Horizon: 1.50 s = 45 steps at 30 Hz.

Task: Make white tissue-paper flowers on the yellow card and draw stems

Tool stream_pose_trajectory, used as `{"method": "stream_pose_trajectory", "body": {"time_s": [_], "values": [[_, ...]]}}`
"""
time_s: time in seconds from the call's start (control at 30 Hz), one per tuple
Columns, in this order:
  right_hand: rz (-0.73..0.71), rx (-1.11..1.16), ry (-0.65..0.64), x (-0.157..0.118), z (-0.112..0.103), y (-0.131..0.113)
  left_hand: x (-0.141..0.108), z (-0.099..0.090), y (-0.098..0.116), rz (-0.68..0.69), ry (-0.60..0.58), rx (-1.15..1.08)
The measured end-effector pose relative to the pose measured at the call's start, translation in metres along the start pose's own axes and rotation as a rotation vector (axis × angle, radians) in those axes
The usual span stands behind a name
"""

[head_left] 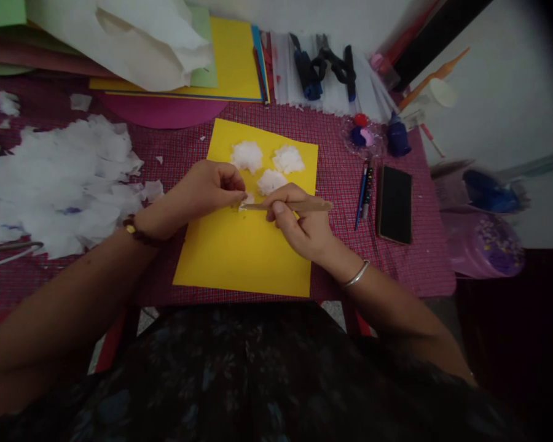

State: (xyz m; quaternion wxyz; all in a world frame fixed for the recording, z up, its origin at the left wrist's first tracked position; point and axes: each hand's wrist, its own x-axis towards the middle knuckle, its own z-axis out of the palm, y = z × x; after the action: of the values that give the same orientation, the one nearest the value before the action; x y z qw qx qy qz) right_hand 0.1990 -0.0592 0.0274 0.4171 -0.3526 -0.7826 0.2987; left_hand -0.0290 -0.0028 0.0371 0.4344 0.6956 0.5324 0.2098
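A sheet of yellow paper [244, 258] lies on the table with three ruffled white paper clumps on it: one at upper left [247, 156], one at upper right [288, 159] and one lower between them [271, 182]. My right hand [299, 224] grips a flat tan stick [311, 205], which looks wooden, its narrow tip pointing left. That tip meets a small white paper piece [246, 201] just below the clumps. Over the sheet's left side, my left hand [216, 187] has thumb and fingers pinched together at this piece's edge.
Loose white paper pieces [69, 178] are heaped at left. Coloured sheets [237, 58] and scissors [334, 64] lie along the back. To the right are a clear dish [363, 136], a blue bottle [398, 135], a paintbrush [361, 196] and a dark phone-like slab [394, 204].
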Motion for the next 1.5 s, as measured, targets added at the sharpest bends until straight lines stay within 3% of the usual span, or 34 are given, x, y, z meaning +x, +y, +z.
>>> {"method": "stream_pose_trajectory", "body": {"time_s": [0.17,0.43,0.6,0.7,0.8,0.97,1.07,1.17,1.3,1.4,1.5], "values": [[-0.106,-0.097,-0.062,0.003,0.002,0.002,0.004,0.004,0.002,-0.034,0.045,0.035],[-0.105,-0.160,-0.027,0.003,-0.003,0.000,-0.002,-0.004,0.000,-0.003,0.078,-0.006],[0.030,-0.122,0.010,0.003,-0.002,0.005,-0.005,-0.008,0.002,-0.041,0.040,0.009],[0.156,0.014,0.051,0.007,-0.001,0.014,-0.008,-0.013,0.005,-0.053,-0.001,0.000],[0.308,0.240,0.120,0.013,0.001,0.025,-0.016,-0.032,0.009,-0.080,0.063,-0.033],[0.564,0.533,0.264,0.020,0.001,0.036,-0.045,-0.085,0.009,-0.091,0.427,-0.156],[0.646,0.636,0.327,0.021,-0.003,0.038,-0.067,-0.103,0.001,-0.142,0.434,-0.072],[0.687,0.711,0.374,0.023,-0.007,0.038,-0.081,-0.102,-0.014,-0.215,0.341,0.086],[0.710,0.734,0.416,0.025,-0.007,0.033,-0.081,-0.090,-0.041,-0.255,0.321,0.318],[0.641,0.713,0.405,0.025,-0.005,0.029,-0.075,-0.086,-0.053,-0.233,0.281,0.399],[0.509,0.656,0.323,0.023,-0.004,0.025,-0.072,-0.085,-0.046,-0.160,0.291,0.404]]}}
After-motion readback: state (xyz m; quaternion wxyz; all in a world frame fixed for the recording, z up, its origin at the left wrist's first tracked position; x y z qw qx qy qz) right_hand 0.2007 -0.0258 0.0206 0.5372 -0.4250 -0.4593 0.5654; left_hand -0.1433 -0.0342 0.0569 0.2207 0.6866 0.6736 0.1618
